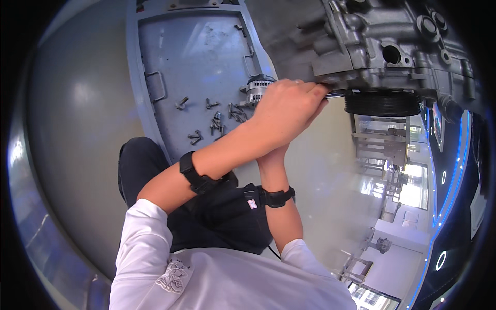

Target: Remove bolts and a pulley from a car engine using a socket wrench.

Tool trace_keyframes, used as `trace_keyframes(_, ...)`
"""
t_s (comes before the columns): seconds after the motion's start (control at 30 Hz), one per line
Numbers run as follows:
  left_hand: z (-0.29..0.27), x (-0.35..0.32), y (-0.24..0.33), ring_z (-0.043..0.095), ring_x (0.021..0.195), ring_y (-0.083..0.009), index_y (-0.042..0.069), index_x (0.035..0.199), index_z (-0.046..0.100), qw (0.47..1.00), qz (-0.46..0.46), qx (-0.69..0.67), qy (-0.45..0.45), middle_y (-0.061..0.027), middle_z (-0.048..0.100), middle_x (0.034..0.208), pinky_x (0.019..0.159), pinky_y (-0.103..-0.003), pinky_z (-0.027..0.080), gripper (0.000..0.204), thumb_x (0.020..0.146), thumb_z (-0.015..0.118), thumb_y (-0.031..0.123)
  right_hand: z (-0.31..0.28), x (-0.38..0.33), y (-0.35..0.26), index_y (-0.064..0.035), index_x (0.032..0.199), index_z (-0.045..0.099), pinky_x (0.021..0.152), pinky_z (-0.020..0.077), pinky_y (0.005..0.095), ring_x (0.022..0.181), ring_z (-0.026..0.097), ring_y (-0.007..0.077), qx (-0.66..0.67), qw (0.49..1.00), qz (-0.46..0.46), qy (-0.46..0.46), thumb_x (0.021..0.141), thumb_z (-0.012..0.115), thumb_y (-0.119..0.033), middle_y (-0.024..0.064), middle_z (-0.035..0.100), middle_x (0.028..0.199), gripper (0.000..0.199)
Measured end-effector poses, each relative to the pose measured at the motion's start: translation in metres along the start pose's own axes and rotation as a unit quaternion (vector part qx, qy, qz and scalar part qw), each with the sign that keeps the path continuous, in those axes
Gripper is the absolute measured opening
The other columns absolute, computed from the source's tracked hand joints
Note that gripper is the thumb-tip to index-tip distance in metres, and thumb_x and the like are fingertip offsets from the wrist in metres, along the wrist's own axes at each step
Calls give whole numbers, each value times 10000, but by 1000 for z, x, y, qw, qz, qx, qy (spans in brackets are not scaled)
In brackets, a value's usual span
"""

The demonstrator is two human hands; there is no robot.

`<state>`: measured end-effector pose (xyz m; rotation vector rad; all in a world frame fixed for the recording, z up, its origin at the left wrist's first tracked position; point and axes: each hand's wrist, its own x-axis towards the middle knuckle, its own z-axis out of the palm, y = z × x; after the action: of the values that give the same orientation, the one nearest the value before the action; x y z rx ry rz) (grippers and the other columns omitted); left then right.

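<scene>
Head view: left hand (287, 111) lies over the right hand (310, 121), both curled tight round a slim bright metal tool (335, 93) at the lower edge of the big grey cast-metal engine housing (382, 46); how the right fingers sit is hidden, so I cannot tell its grip for sure. Black ribbed pulley (382, 102) hangs just right of the hands. The housing looks heavy, rigid, sharp-edged; best gripped by its thick lugs. Just left of the hands lies a small finned silver alternator (257, 89), with loose dark bolts (217, 121) on the grey steel tray (155, 51).
</scene>
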<state>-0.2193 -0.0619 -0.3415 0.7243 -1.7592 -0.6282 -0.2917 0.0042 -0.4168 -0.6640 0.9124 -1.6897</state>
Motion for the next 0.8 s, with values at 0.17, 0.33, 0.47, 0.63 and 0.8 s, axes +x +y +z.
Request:
trace_keyframes(0.17,-7,-18,-16,557,667,-295,-3,815,620,993,-96,-34,-60,-125,574,708,582,-355,436,217,763,624,207,26,8,2,-94,1227,376,890,414,317,1077,485,158,-15,997,11,79,937,422,-263,33,454,1173,338)
trace_keyframes(0.33,-2,-1,-24,530,637,-300,-37,813,603,985,-76,-127,-85,-143,552,698,574,-348,420,244,767,624,202,24,16,-6,-100,1206,387,874,429,327,1064,491,151,-16,997,10,80,950,386,-271,27,456,1159,308)
trace_keyframes(0.47,-7,4,-40,503,599,-296,-47,807,600,985,-15,-140,-104,-141,530,678,555,-336,406,237,755,639,181,22,25,15,-96,1197,389,867,432,314,1063,489,148,-40,993,-102,46,943,413,-245,28,455,1165,295)
trace_keyframes(0.63,4,4,-42,541,619,-333,-31,755,576,975,31,-169,-137,-144,538,686,551,-382,427,203,776,586,171,27,25,26,-93,1191,396,840,441,312,1033,505,150,-9,973,-192,130,932,430,-267,31,472,1150,313)
trace_keyframes(0.8,0,4,-47,551,636,-343,-47,776,573,968,39,-202,-141,-162,550,698,570,-383,439,195,796,557,147,37,22,35,-43,1146,456,813,449,266,973,533,123,7,960,-229,162,906,515,-187,32,518,1090,286)
